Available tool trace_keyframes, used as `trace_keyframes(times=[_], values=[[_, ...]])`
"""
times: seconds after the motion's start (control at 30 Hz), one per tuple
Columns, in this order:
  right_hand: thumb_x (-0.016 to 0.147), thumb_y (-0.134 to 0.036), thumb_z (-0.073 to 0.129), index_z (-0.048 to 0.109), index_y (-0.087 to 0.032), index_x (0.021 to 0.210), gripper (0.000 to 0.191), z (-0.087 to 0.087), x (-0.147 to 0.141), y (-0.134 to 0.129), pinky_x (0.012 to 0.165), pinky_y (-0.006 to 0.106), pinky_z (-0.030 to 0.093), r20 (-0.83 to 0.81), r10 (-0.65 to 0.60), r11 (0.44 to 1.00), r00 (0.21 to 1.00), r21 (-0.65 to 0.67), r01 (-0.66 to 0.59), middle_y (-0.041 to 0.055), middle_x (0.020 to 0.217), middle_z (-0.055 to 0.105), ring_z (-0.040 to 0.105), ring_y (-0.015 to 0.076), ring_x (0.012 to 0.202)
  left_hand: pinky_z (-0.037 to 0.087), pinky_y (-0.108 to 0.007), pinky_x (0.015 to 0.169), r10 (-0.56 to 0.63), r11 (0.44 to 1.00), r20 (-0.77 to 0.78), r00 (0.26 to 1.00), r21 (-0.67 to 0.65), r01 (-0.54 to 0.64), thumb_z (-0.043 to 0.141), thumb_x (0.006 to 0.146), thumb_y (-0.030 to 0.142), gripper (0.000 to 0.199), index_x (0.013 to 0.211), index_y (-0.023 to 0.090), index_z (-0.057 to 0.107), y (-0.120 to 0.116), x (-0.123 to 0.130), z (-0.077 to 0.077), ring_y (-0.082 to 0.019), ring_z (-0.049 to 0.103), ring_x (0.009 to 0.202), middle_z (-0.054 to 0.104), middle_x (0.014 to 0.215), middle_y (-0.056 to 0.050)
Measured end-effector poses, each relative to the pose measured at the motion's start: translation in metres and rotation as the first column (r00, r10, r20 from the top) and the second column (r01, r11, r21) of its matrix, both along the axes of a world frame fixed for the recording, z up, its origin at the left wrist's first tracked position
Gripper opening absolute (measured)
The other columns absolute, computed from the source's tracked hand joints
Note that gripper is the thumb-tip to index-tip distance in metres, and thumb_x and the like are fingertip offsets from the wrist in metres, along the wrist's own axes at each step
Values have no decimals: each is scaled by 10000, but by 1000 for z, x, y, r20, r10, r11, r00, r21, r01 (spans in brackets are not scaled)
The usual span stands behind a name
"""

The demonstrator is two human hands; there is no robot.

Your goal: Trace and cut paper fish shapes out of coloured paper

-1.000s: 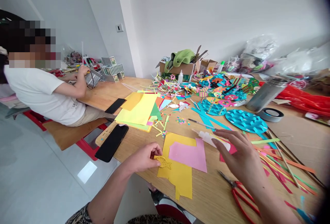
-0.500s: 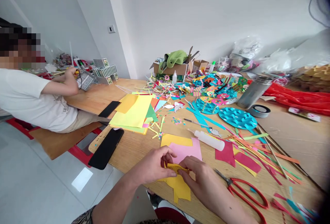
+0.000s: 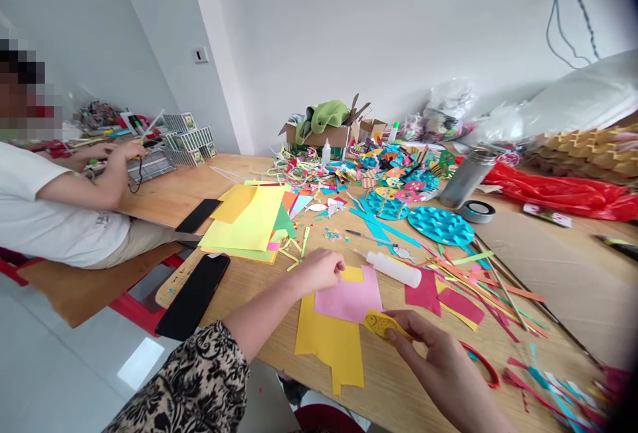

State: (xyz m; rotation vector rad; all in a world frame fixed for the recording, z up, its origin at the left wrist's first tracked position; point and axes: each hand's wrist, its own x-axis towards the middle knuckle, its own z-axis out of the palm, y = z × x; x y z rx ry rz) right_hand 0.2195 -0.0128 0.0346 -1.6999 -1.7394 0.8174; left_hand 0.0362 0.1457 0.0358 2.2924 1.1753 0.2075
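Between thumb and fingers, my right hand (image 3: pixel 423 350) holds a small yellow paper fish (image 3: pixel 381 324) with a drawn eye and scales. My left hand (image 3: pixel 321 269) is closed over the top of the papers, fingers curled down; what they hold, if anything, is hidden. Beneath it lie a pink sheet (image 3: pixel 349 297) and a yellow sheet (image 3: pixel 329 340) with a cut lower edge. The red-handled scissors (image 3: pixel 481 363) are partly hidden behind my right hand. A white glue bottle (image 3: pixel 393 268) lies past the pink sheet.
Two black phones (image 3: pixel 193 297) and stacked yellow paper (image 3: pixel 244 220) are on the left. Blue paper discs (image 3: pixel 441 226), a metal flask (image 3: pixel 468 177), coloured strips and a full cardboard box (image 3: pixel 319 135) lie farther back. A person in a white shirt (image 3: pixel 64 214) works at the far left.
My hands have moved apart. My right hand has lifted the yellow fish rightward off the yellow sheet; my left hand has gone forward over the papers. The view has turned slightly right.
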Motion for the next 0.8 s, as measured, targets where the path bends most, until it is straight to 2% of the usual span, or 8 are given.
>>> trace_keyframes(times=[0.13, 0.27, 0.43, 0.63, 0.8], values=[[905, -430, 456, 665, -199, 907, 311, 2, 3, -2, 741, 313, 531, -25, -26, 999, 999, 40, 27, 98, 1035, 706, 664, 228, 871, 469, -354, 832, -76, 996, -102, 992, 37, 81, 647, 597, 47, 180, 695, 198, 631, -1, 25, 4, -273, 627, 895, 673, 769, -72], [889, -437, 481, 665, -209, 859, 295, 4, 4, -3, 672, 297, 519, -56, -66, 996, 996, 62, 69, 68, 896, 716, 659, 216, 779, 450, -383, 849, -94, 993, -161, 982, 55, 104, 633, 554, 14, 212, 574, 209, 550, -6, 36, 10, -304, 624, 892, 632, 692, -76], [878, -460, 488, 653, -209, 817, 306, 2, 5, -3, 651, 293, 507, -101, -93, 991, 990, 89, 102, 60, 849, 709, 653, 216, 754, 467, -350, 763, -110, 994, -227, 968, -7, 112, 714, 474, 59, 266, 502, 213, 499, 2, 43, 10, -291, 632, 788, 571, 567, -38], [889, -453, 494, 644, -208, 849, 291, -4, 11, -6, 637, 278, 501, -84, -79, 992, 993, 88, 87, 47, 805, 694, 641, 206, 727, 450, -368, 815, -117, 992, -243, 963, 13, 124, 685, 474, 23, 268, 474, 208, 490, 1, 46, 12, -323, 626, 871, 588, 596, -68], [897, -452, 486, 636, -208, 835, 293, -4, 11, -9, 666, 288, 507, -101, -67, 993, 993, 87, 76, 57, 850, 704, 654, 215, 766, 462, -348, 763, -98, 995, -239, 966, 2, 102, 740, 453, 64, 318, 434, 214, 461, -1, 47, 8, -303, 623, 812, 535, 528, -35]])
